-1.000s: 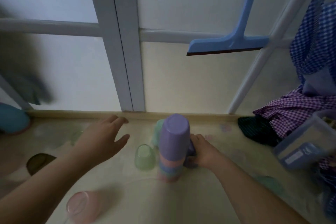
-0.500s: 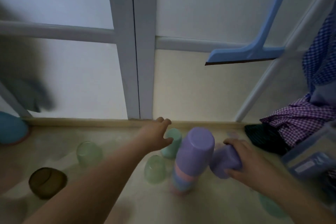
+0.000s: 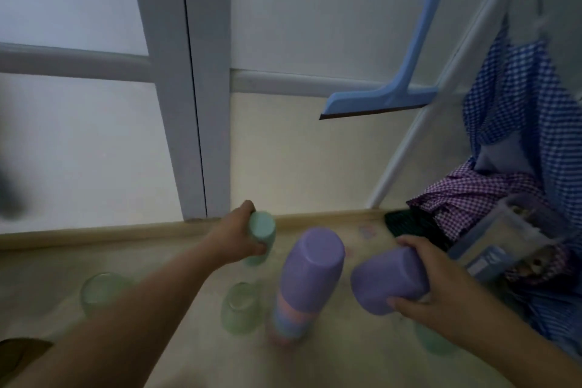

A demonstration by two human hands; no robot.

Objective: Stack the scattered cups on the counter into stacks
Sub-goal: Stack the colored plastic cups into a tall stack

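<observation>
Nearest, at 4 o'clock: right hand point(image 3: 431, 302) wrapped around a purple cup point(image 3: 389, 282), tipped on its side, lifted just right of the stack point(image 3: 307, 283). At centre, stack of upside-down cups on the counter point(image 3: 346, 356), purple on top, pink and blue below. At 7 o'clock of it, two clear green cups point(image 3: 241, 307) point(image 3: 100, 288). Farther, at 11 o'clock: left hand point(image 3: 241, 238) closed on a teal cup point(image 3: 261, 238) by the counter's back edge. Beyond, at 1 o'clock, blue squeegee point(image 3: 382, 98) hanging.
</observation>
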